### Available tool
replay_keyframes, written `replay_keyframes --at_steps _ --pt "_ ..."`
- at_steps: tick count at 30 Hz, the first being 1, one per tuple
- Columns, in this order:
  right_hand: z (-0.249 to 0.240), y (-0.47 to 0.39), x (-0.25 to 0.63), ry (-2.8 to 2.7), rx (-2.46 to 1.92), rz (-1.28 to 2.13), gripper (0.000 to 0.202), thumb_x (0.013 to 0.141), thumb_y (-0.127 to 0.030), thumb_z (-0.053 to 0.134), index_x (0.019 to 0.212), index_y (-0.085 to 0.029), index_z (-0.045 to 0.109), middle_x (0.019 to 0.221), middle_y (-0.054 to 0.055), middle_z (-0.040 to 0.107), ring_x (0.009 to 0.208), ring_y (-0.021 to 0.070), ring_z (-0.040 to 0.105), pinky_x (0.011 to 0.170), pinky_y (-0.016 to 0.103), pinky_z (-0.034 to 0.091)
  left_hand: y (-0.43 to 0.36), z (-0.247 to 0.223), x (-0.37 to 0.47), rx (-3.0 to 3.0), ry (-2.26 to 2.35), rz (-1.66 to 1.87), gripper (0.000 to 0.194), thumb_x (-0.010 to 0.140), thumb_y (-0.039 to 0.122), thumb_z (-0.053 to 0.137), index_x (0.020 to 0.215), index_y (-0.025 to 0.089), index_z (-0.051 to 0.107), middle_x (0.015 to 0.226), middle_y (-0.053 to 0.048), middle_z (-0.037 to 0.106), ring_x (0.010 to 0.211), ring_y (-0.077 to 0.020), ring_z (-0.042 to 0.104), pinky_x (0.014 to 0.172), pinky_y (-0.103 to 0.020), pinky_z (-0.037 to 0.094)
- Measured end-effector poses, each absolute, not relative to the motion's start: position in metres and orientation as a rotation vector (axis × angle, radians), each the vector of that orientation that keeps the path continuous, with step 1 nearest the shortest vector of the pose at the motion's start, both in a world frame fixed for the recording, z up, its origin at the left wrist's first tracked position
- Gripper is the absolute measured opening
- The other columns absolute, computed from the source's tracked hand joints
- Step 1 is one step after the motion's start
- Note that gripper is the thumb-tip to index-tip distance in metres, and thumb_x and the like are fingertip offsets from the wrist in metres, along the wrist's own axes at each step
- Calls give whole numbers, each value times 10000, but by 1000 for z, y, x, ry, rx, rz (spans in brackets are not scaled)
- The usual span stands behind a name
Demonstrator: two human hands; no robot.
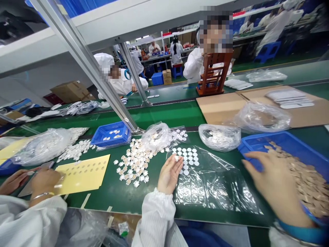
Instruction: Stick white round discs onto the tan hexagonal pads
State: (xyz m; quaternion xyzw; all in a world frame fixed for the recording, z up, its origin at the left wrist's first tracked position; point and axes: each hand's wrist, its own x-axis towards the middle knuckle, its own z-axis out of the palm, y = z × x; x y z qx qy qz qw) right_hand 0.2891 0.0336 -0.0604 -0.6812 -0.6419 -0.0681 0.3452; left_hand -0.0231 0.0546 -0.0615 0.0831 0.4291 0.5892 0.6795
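Observation:
My left hand (170, 174) is palm-up over the bench, its fingertips pinching a small white round piece (177, 158). Just beyond and to the right of those fingers, white round discs (190, 154) lie in rows on a clear plastic sheet (205, 187). A loose pile of white pieces (133, 161), some with brown faces, spreads to the left of this hand. My right hand (273, 187), slightly blurred, is above the near left side of a blue bin (259, 137). Its thumb and forefinger are apart with nothing visible between them. Flat brown pieces (305, 178) fill much of the bin.
At left, another person's hands (45, 180) work beside a yellow sheet (82, 173). Behind the pile stand a small blue tray (111, 135) and a metal post (102, 75). Clear bags (219, 137) of white pieces and cardboard (221, 109) lie farther back. Co-workers sit across the bench.

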Motion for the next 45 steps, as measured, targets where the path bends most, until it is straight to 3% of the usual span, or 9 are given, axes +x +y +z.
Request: replay_keyframes --at_steps 2,6,13,19,24,29,35,40,45 --pt "-65 36 240 -1800 -1666 -50 209 887 -358 471 905 -201 608 916 102 650 849 235 607 781 391 462 60 -67 -13 195 958 1287 223 836 141 609 1056 107 604 937 -124 726 1008 -226 671 959 -335 493" --pt "-85 40 153 -2061 -1491 187 60 851 -277 575 809 -249 607 844 -22 642 759 129 605 646 242 475 67 -79 -5 196 971 1256 195 836 139 608 1027 102 615 902 -127 732 970 -208 684 979 -326 467" --pt "-109 47 117 -2071 -1507 228 122 786 -202 648 731 -194 540 823 39 577 840 207 548 693 333 449 66 -91 -7 188 970 1270 191 806 157 652 991 115 622 881 -117 730 967 -196 684 977 -317 455" --pt "-112 45 117 -2024 -1536 225 147 779 -225 664 830 -186 532 852 44 572 818 223 523 649 342 399 65 -89 -7 194 960 1270 216 796 153 665 1001 106 616 886 -122 727 957 -192 686 963 -309 461" --pt "-113 47 118 -2014 -1494 267 132 785 -224 657 769 -188 531 822 33 588 799 206 538 647 322 387 65 -89 -7 183 946 1268 166 811 139 643 975 120 620 875 -105 728 948 -178 686 948 -295 466" --pt "-101 41 118 -2012 -1394 350 99 867 -217 557 772 -189 553 686 -24 589 639 137 556 610 284 380 64 -86 -7 133 903 1260 153 813 132 635 964 118 613 863 -100 716 947 -178 682 922 -278 475" --pt "-67 25 124 -2090 -1110 407 140 923 -231 493 920 -238 633 899 2 641 857 147 567 762 308 413 47 -60 6 28 732 1189 92 857 192 580 935 150 608 863 -64 693 997 -179 661 948 -308 476" --pt "-47 12 132 -2047 -1025 407 206 872 -289 582 1071 -241 607 1013 41 631 934 180 564 779 340 462 32 -28 14 -2 602 1211 112 862 240 581 952 188 624 848 -30 694 1010 -170 652 979 -312 459" --pt "-38 8 134 -1977 -1019 464 84 845 -272 611 910 -220 617 994 52 631 950 198 571 791 369 485 23 -12 16 110 567 1225 176 783 239 685 951 199 648 864 -32 714 992 -161 658 878 -219 486"
